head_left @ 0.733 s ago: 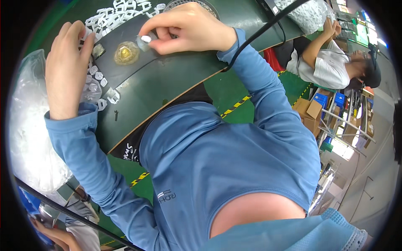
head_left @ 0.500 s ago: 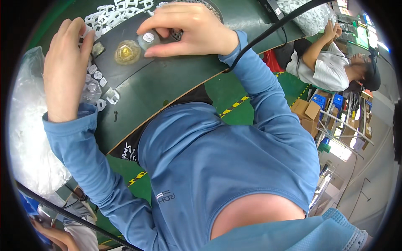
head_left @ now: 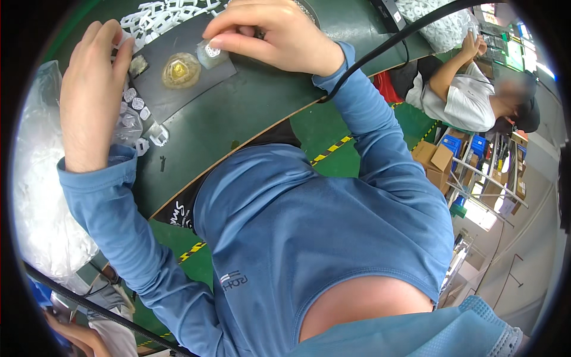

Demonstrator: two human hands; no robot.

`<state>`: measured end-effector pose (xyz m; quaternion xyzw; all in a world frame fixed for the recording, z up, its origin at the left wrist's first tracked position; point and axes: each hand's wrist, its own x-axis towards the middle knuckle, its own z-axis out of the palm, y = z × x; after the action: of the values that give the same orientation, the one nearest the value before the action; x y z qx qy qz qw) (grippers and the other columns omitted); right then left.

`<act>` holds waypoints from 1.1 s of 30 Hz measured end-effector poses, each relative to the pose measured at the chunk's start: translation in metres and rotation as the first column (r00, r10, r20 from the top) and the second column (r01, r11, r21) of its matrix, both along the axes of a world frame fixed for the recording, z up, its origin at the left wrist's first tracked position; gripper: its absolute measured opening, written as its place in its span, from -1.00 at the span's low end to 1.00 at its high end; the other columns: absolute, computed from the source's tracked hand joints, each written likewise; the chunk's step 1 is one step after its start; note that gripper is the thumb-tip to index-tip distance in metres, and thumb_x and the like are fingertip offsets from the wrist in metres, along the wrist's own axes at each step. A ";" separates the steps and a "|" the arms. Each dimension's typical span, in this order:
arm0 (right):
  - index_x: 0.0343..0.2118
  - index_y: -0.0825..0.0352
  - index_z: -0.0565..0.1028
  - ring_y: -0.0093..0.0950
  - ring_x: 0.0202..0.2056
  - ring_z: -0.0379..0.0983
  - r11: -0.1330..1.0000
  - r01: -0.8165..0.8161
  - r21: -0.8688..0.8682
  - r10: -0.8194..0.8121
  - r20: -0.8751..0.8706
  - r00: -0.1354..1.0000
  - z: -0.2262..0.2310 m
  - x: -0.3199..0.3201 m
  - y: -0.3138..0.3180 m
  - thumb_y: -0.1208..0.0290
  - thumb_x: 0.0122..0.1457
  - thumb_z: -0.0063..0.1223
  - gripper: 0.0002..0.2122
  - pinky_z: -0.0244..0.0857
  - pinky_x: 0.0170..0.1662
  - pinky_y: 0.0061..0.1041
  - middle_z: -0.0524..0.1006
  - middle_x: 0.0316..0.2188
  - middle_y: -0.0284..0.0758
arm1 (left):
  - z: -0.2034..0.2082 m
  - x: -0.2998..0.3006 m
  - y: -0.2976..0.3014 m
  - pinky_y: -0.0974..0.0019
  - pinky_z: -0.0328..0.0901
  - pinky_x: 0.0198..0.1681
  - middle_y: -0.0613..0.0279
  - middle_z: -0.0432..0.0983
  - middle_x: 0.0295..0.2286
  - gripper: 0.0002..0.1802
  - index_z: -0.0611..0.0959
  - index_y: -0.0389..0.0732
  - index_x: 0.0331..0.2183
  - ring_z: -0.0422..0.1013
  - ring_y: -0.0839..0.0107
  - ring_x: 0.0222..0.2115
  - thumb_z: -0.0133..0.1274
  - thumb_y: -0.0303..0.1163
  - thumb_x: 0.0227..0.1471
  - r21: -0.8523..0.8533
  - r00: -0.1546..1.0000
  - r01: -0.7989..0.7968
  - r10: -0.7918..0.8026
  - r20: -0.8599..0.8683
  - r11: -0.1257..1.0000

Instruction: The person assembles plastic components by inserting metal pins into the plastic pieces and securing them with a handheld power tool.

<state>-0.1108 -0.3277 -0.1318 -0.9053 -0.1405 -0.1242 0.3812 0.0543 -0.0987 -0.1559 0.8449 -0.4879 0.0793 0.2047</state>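
Note:
My right hand [head_left: 267,37] is at the top middle, thumb and forefinger drawn together at the upper edge of a small white piece with dark printing [head_left: 212,52]. That piece lies over a pale translucent block [head_left: 208,61]. Just left of it, a clear dome with a yellow centre [head_left: 181,71] rests on a dark flat sheet [head_left: 208,82]. My left hand [head_left: 95,89] is raised at the left with curled fingers. A bit of white plastic [head_left: 123,39] shows between its thumb and fingers, mostly hidden.
White plastic parts [head_left: 160,21] are heaped at the far left of the green table [head_left: 262,101]. A small clear bag [head_left: 128,126] and several white printed pieces lie beside my left wrist. A large clear bag [head_left: 44,178] stands left. A black cable [head_left: 380,41] crosses right, near a co-worker [head_left: 464,101].
My right hand's fingers have lifted from around the translucent block and come together at the top of its white piece. My left hand has barely moved.

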 end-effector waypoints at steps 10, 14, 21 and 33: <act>-0.13 0.32 0.60 -0.32 -0.20 0.43 0.978 -0.179 -0.104 0.188 0.073 0.980 0.017 -0.003 0.000 0.59 0.09 0.24 -0.75 0.35 -0.12 -0.41 0.49 -0.18 -0.32 | 0.003 -0.002 -0.002 0.06 0.37 -0.15 0.07 0.49 -0.27 -0.77 0.55 -0.29 -0.18 0.47 0.03 -0.19 0.07 -0.34 0.21 0.019 1.000 -0.007 0.008 -0.009 1.000; -0.20 0.33 0.56 -0.30 -0.20 0.43 0.705 -0.140 -0.695 0.050 -0.148 0.988 0.048 -0.001 0.018 0.58 0.14 0.20 -0.83 0.35 -0.13 -0.39 0.47 -0.22 -0.29 | 0.001 -0.003 -0.001 0.05 0.37 -0.14 0.06 0.49 -0.27 -0.78 0.56 -0.28 -0.17 0.47 0.03 -0.18 0.06 -0.34 0.22 -0.023 1.000 0.002 -0.002 0.014 1.000; -0.30 0.33 0.52 -0.33 -0.32 0.43 0.744 -0.015 -0.668 -0.123 -0.159 0.980 0.036 0.002 0.029 0.54 0.16 0.20 -0.91 0.35 -0.19 -0.42 0.46 -0.39 -0.29 | -0.001 -0.001 0.003 0.06 0.41 -0.11 0.08 0.51 -0.24 -0.75 0.60 -0.26 -0.14 0.49 0.05 -0.15 0.06 -0.31 0.24 0.052 0.999 -0.026 0.023 0.049 0.998; -0.37 0.29 0.58 -0.35 -0.54 0.40 0.989 0.113 -0.099 -0.100 0.126 0.987 -0.004 -0.010 0.008 0.40 0.09 0.37 -0.85 0.29 -0.42 -0.37 0.47 -0.60 -0.34 | 0.004 -0.001 -0.003 0.04 0.39 -0.14 0.08 0.49 -0.27 -0.79 0.57 -0.26 -0.18 0.47 0.02 -0.17 0.07 -0.31 0.24 0.006 0.999 0.008 -0.008 0.038 1.000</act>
<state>-0.1205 -0.3197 -0.1358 -0.9212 -0.1209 -0.1913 0.3165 0.0530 -0.1020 -0.1515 0.8418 -0.4953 0.0929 0.1934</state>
